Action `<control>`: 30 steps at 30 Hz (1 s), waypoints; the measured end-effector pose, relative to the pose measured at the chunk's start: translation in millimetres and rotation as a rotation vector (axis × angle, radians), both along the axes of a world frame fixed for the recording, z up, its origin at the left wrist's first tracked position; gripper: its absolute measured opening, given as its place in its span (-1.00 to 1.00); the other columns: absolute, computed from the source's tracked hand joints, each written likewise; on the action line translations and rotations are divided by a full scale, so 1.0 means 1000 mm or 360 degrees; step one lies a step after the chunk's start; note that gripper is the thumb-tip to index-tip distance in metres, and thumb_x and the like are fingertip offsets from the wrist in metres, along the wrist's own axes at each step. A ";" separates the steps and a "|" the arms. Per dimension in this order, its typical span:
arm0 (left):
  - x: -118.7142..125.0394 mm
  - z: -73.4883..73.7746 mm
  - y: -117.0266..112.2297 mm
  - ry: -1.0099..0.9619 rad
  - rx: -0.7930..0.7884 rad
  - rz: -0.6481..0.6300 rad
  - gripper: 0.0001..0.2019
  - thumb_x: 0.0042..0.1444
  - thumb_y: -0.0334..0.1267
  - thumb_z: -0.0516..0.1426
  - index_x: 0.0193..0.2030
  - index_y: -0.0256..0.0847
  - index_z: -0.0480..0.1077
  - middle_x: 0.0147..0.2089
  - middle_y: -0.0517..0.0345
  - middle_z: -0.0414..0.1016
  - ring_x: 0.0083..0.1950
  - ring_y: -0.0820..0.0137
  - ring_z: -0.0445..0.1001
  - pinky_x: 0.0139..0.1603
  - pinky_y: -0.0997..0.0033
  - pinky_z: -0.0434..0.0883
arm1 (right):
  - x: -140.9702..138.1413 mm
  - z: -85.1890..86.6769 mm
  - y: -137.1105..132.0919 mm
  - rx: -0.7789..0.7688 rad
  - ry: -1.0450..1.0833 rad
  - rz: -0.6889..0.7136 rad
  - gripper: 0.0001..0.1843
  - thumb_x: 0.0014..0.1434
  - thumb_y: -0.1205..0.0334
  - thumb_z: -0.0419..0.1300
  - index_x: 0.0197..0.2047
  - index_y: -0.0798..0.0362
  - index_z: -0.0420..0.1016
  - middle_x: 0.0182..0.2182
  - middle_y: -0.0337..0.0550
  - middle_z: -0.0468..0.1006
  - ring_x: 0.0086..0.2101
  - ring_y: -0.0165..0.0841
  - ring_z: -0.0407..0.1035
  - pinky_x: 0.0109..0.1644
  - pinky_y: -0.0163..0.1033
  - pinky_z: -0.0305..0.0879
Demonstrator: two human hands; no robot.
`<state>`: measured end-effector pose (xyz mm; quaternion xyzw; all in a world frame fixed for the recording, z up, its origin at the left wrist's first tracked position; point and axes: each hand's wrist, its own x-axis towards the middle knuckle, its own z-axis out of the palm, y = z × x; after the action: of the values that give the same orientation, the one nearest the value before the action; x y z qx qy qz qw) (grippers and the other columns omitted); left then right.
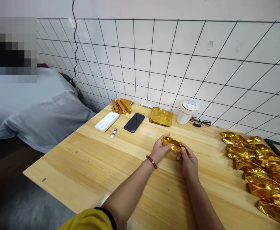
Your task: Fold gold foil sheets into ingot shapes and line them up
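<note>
Both of my hands hold one crumpled piece of gold foil (173,144) just above the wooden table (87,159), near its middle. My left hand (159,150), with a red bead bracelet on the wrist, pinches the foil's left end. My right hand (188,161) grips the right end with its fingers closed round it. A flat stack of gold foil sheets (161,116) lies farther back by the wall.
A row of folded gold pieces (259,169) runs along the table's right side. At the back lie gold bars (122,105), a white power bank (107,121), a black phone (134,122), a small tube (113,133), a white cup (186,111) and glasses (200,121). A person in grey (29,105) sits at left.
</note>
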<state>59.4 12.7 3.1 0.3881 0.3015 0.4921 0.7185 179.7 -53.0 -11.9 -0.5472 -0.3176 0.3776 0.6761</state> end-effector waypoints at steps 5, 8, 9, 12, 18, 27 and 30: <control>-0.003 0.000 0.004 0.0048 -0.0040 0.0146 -0.62 -0.20 -0.40 0.30 -0.14 -0.26 0.60 -0.17 0.03 0.63 -0.25 0.39 0.50 -0.32 0.48 0.36 | -0.002 0.002 -0.002 -0.0031 -0.0080 0.0025 -0.38 -0.01 -0.18 0.38 0.01 0.05 0.62 -0.62 -0.28 0.44 -0.55 -0.37 0.27 -0.36 -0.20 0.24; -0.006 -0.001 0.007 0.0079 -0.0076 0.0208 -0.80 -0.12 -0.33 0.23 -0.31 -0.28 0.61 -0.22 -0.01 0.64 -0.25 0.36 0.50 -0.35 0.47 0.35 | -0.002 0.004 -0.002 -0.0031 -0.0023 0.0009 -0.39 -0.03 -0.17 0.40 0.00 0.05 0.63 -0.58 -0.25 0.49 -0.55 -0.39 0.27 -0.38 -0.21 0.23; -0.006 -0.001 0.008 0.0075 -0.0073 0.0227 -0.82 -0.10 -0.31 0.22 -0.33 -0.28 0.61 -0.23 -0.02 0.64 -0.26 0.37 0.49 -0.37 0.47 0.35 | -0.001 0.004 -0.003 -0.0035 -0.0003 0.0008 -0.38 -0.04 -0.17 0.41 0.00 0.05 0.63 -0.56 -0.24 0.51 -0.55 -0.40 0.27 -0.38 -0.21 0.23; -0.005 -0.002 0.009 0.0040 -0.0071 0.0252 -0.77 -0.09 -0.23 0.27 -0.27 -0.28 0.59 -0.24 0.02 0.62 -0.36 0.45 0.45 -0.40 0.49 0.33 | -0.001 0.005 -0.003 -0.0046 0.0062 0.0010 -0.35 -0.07 -0.16 0.43 0.01 0.07 0.62 -0.53 -0.21 0.55 -0.56 -0.42 0.27 -0.40 -0.23 0.22; -0.002 0.001 0.004 -0.0049 -0.0042 0.0172 -0.43 -0.24 -0.36 0.39 0.01 -0.27 0.48 -0.20 0.12 0.57 -0.29 0.47 0.48 -0.24 0.45 0.39 | -0.003 0.006 -0.003 -0.0022 0.0060 0.0120 -0.38 -0.03 -0.16 0.41 0.01 0.06 0.62 -0.49 -0.18 0.59 -0.55 -0.42 0.29 -0.40 -0.23 0.24; -0.003 0.006 0.007 0.0136 -0.0130 0.0273 -0.71 -0.03 -0.35 0.21 -0.12 -0.32 0.56 -0.29 0.06 0.63 -0.53 0.56 0.35 -0.44 0.49 0.32 | -0.002 0.004 -0.004 -0.0024 0.0106 0.0153 -0.37 -0.05 -0.12 0.43 0.03 0.06 0.62 -0.47 -0.15 0.61 -0.56 -0.41 0.32 -0.42 -0.21 0.28; -0.003 0.006 0.007 0.0107 -0.0123 0.0314 -0.74 -0.01 -0.27 0.21 -0.17 -0.28 0.57 -0.28 0.07 0.64 -0.51 0.55 0.38 -0.46 0.52 0.33 | -0.001 0.002 -0.003 -0.0037 0.0107 0.0144 -0.38 -0.04 -0.11 0.42 0.03 0.06 0.62 -0.47 -0.14 0.61 -0.57 -0.41 0.33 -0.42 -0.21 0.30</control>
<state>56.2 19.4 8.9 0.3449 0.3809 0.5351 0.6705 178.5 -56.4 -9.8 -0.5272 -0.3147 0.4295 0.6622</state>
